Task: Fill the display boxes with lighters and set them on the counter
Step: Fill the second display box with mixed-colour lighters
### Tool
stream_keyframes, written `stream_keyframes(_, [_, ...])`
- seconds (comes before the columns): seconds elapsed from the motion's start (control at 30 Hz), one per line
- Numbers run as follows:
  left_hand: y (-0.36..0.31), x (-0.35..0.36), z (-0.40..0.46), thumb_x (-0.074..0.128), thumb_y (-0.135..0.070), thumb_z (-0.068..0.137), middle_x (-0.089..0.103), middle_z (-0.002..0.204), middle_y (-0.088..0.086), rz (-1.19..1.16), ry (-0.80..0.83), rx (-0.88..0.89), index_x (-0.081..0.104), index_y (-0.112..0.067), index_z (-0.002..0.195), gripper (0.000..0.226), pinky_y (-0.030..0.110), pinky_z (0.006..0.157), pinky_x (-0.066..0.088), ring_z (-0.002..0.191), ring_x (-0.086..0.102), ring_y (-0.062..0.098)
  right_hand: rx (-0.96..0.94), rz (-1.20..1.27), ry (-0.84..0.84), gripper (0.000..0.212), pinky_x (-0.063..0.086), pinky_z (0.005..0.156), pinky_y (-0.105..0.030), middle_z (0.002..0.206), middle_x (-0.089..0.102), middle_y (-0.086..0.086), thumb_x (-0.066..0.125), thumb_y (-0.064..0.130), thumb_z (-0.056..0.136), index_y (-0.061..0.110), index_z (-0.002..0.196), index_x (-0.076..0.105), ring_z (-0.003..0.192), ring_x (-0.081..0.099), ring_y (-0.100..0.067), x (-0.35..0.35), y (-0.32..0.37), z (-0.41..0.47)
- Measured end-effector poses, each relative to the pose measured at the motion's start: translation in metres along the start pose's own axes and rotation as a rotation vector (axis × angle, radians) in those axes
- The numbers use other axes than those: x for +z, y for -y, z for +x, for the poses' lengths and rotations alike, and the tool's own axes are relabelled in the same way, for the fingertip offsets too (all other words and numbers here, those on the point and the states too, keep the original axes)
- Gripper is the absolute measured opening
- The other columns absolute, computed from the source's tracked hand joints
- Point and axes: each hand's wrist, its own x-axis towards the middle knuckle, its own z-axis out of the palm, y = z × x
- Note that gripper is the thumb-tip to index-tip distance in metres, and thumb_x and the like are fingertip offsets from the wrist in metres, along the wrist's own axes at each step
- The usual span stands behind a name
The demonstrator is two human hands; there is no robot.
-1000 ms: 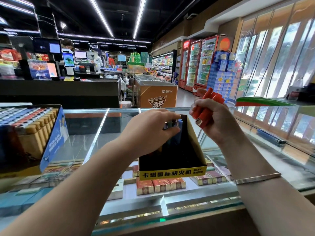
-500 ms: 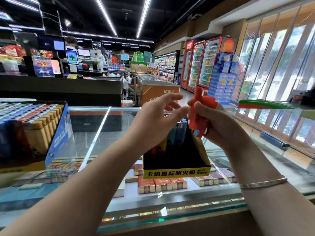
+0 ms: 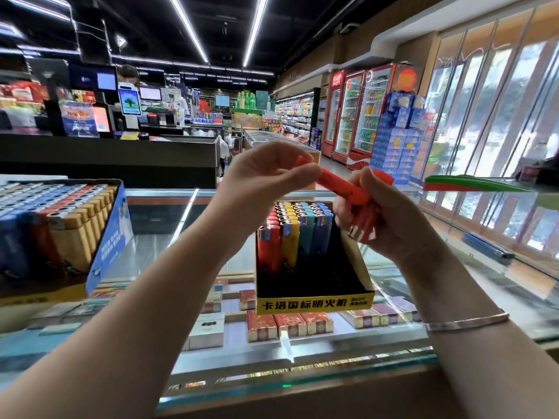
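Flanking the half-filled display box (image 3: 314, 302), a full lighter tray (image 3: 106, 237) sits left.

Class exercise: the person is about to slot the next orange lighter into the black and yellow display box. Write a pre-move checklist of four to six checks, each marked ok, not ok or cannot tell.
1. Left hand has a grip on one orange lighter: ok, fingertips pinch its end.
2. Right hand keeps the remaining orange lighters secure: ok, fingers curled round the bundle.
3. Display box has free space: ok, its front part is empty.
4. Lighters already in box stand upright: ok.
5. Box sits flat on glass counter: ok.
6. Pinched lighter fully free of bundle: cannot tell.
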Motion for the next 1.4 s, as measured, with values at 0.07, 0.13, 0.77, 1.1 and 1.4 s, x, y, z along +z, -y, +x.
stream_keyframes(0.07, [-0.002, -0.002, 0.001, 0.068, -0.02, 0.067, 0.068, 0.07, -0.006, 0.009, -0.067, 0.021, 0.064, -0.015, 0.085, 0.019, 0.014, 0.069, 0.049, 0.067, 0.062, 0.003, -0.051, 0.039, -0.202, 0.023, 0.049, 0.044, -0.019, 0.058, 0.067, -0.004, 0.073, 0.034, 0.07, 0.018, 0.056, 0.065, 0.049, 0.063, -0.014, -0.002, 0.0, 0.002])
stream_keyframes(0.13, [-0.004, -0.002, -0.001, 0.068, -0.023, 0.068, 0.068, 0.068, -0.005, 0.118, -0.112, 0.064, 0.065, -0.017, 0.087, 0.02, 0.013, 0.066, 0.049, 0.064, 0.061, 0.002, -0.085, 0.022, -0.369, 0.029, 0.053, 0.054, -0.022, 0.064, 0.071, -0.008, 0.06, 0.025, 0.078, 0.017, 0.05, 0.06, 0.06, 0.068, -0.018, -0.006, 0.0, 0.004])
stream_keyframes(0.77, [0.007, -0.019, -0.036, 0.072, -0.031, 0.068, 0.065, 0.077, -0.01, 0.666, -0.106, 0.213, 0.071, -0.019, 0.082, 0.019, 0.017, 0.062, 0.049, 0.065, 0.059, 0.006, 0.121, -0.155, -0.369, 0.011, 0.052, 0.09, -0.044, 0.095, 0.071, -0.016, 0.059, 0.011, 0.08, 0.011, 0.075, 0.069, 0.102, 0.064, -0.033, -0.011, -0.019, 0.01])
stream_keyframes(1.1, [0.011, -0.023, -0.042, 0.068, -0.037, 0.073, 0.064, 0.082, -0.001, 1.111, 0.07, 0.448, 0.063, -0.01, 0.074, 0.027, 0.03, 0.056, 0.053, 0.068, 0.05, 0.007, 0.16, -0.201, -0.369, 0.005, 0.045, 0.093, -0.053, 0.096, 0.071, -0.016, 0.06, 0.015, 0.081, 0.013, 0.078, 0.063, 0.103, 0.062, -0.036, -0.011, -0.017, 0.009])
stream_keyframes(1.4, [0.015, -0.032, -0.048, 0.053, -0.053, 0.076, 0.059, 0.094, -0.022, 0.868, 0.061, 0.225, 0.057, -0.033, 0.077, 0.021, 0.024, 0.071, 0.051, 0.09, 0.058, 0.003, 0.156, -0.246, -0.406, 0.026, 0.051, 0.069, -0.032, 0.096, 0.073, -0.01, 0.059, 0.03, 0.08, 0.016, 0.058, 0.057, 0.099, 0.065, -0.025, -0.002, -0.011, 0.007])
